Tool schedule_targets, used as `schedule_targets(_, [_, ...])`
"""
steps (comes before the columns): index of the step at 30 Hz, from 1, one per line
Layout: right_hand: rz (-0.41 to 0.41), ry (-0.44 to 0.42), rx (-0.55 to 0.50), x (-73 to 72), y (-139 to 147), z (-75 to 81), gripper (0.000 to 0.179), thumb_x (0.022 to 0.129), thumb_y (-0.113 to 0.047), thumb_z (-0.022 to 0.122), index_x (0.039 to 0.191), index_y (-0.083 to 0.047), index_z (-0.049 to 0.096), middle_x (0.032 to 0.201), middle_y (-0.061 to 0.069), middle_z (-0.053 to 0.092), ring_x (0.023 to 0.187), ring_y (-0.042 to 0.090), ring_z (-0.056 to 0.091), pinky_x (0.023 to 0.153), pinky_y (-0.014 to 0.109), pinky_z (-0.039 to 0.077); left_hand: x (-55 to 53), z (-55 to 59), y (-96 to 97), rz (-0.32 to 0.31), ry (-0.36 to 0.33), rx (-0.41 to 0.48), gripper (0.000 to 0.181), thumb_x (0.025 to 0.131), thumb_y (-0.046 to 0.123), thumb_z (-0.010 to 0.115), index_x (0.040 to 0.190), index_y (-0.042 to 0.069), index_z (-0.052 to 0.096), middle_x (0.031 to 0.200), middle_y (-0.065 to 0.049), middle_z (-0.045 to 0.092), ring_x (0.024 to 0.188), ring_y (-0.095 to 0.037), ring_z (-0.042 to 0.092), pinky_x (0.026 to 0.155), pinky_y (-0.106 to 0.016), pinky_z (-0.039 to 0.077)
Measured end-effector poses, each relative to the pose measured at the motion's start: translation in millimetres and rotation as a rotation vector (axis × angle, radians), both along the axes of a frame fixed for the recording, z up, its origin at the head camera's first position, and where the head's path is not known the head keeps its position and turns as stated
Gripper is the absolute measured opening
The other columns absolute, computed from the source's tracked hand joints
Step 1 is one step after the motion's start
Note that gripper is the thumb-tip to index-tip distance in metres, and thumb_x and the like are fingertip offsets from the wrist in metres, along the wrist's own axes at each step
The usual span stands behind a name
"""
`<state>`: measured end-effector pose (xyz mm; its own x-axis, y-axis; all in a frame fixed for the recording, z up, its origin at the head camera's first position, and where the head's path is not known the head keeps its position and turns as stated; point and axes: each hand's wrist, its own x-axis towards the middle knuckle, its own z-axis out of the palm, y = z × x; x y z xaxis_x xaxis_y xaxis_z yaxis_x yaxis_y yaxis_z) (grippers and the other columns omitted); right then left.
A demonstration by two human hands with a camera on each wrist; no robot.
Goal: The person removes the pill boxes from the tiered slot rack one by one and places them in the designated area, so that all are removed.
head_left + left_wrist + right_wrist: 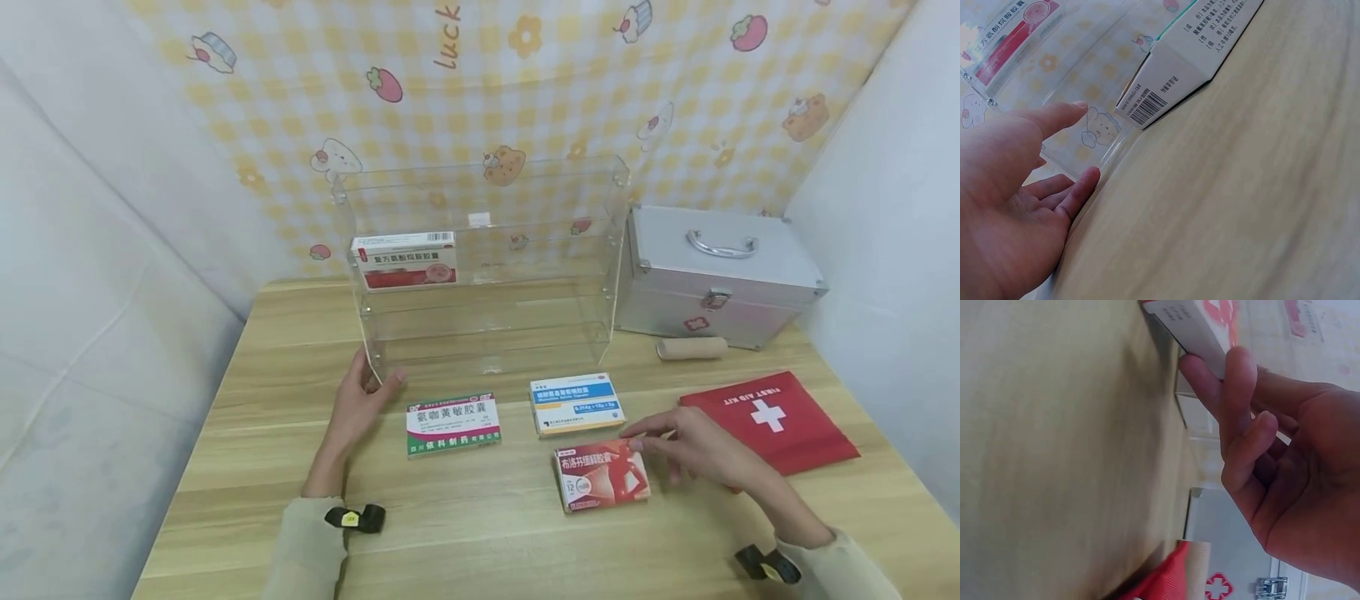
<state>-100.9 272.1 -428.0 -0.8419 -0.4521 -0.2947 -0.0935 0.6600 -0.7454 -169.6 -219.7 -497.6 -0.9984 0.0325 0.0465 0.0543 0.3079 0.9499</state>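
My left hand (363,404) rests at the lower left corner of a clear acrylic shelf (487,364), thumb stretched out in front and fingertips right at its base edge. A green, white and pink medicine box (453,425) lies just right of it. Over the table, my right hand (693,446) pinches the upper right corner of a red medicine box (602,477); in the right wrist view the fingertips (1241,362) meet the box's white end. Behind that box lies a blue and white medicine box (576,404). Another red and white medicine box (405,262) stands on the shelf's left side.
At the back right stands a silver case (720,283) with a handle and latch. A beige roll (692,348) lies before it, and a red first aid pouch (772,429) lies beyond my right hand. A patterned cloth (465,100) hangs behind the wooden table (247,467).
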Motion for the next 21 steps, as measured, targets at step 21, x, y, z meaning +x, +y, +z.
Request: schedule_targets(21, [-0.064, 0.070, 0.011, 0.0, -6.3, -20.9, 0.022, 0.090, -0.029, 0.072, 0.111, -0.021, 0.074, 0.087, -0.005, 0.069, 0.046, 0.017, 0.059, 0.041, 0.029, 0.049, -0.6, -5.2, -1.0, 0.019, -0.012, -0.016, 0.078, 0.092, 0.040, 0.069, 0.154, 0.042, 0.022, 0.157, -0.005, 0.031, 0.128, -0.031, 0.048, 0.094, -0.044, 0.049])
